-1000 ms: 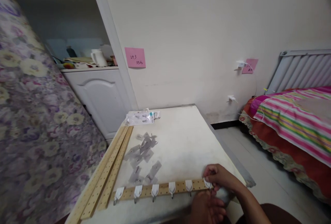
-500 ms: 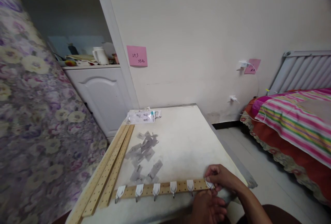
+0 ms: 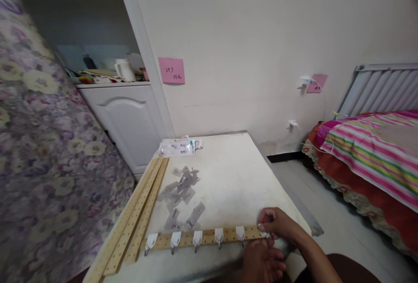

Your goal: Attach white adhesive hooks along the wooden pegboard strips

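While the right hand (image 3: 273,223) pinches the end hook (image 3: 263,230) between thumb and finger, the left hand (image 3: 264,260) sits just below with its fingers loosely curled; whether it grips anything, I cannot tell. That hook is at the right end of a wooden strip (image 3: 228,233) full of small holes, which runs along the near edge of the bench (image 3: 231,178), with five more white hooks (image 3: 197,238) spaced along it. The bench top is off-white and a little stained, its far edge close to the wall (image 3: 235,48). Three more strips (image 3: 146,213) lie slantwise down its left side, see-through hooks (image 3: 181,187) are scattered beside them, and packets (image 3: 177,148) rest in the far left corner. Beyond, a pink note (image 3: 171,71) is stuck up. A flowered curtain (image 3: 35,143) hangs at left near a white cupboard (image 3: 130,117) bearing a jug (image 3: 124,70); at right, past the pale floor (image 3: 323,187), stands a bed (image 3: 375,148) with a striped cover
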`<state>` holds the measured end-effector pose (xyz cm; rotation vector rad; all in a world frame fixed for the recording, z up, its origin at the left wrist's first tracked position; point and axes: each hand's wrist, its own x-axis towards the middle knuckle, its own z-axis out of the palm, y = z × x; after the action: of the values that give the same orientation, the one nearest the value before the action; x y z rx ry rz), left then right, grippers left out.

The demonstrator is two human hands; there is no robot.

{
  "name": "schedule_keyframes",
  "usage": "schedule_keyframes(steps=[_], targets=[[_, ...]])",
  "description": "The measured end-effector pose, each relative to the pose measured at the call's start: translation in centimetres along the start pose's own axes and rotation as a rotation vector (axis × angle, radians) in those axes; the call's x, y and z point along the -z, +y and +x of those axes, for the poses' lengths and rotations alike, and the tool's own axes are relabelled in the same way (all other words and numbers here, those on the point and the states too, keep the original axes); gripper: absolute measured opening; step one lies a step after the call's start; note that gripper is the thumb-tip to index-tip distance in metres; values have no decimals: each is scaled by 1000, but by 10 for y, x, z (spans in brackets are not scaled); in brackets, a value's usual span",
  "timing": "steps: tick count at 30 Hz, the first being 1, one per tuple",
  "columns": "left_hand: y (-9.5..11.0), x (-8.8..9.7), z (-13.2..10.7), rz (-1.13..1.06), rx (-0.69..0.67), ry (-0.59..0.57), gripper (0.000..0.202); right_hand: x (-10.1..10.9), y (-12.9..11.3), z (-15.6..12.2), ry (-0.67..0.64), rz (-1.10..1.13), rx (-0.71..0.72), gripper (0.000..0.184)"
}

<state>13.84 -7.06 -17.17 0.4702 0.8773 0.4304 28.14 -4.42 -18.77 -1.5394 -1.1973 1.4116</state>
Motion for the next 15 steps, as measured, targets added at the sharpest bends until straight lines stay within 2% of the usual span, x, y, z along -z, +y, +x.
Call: schedule_keyframes(steps=[4,7,15], targets=[[1,2,0,25,-3,2,21,-1,-1,0,-5,1,-3,18],[0,7,1,33,0,-42,21,-2,-5,-1,-12,-4,10,19],[-3,21,0,51,-31,-95,37,0,0,-1,-52,-12,55,24]])
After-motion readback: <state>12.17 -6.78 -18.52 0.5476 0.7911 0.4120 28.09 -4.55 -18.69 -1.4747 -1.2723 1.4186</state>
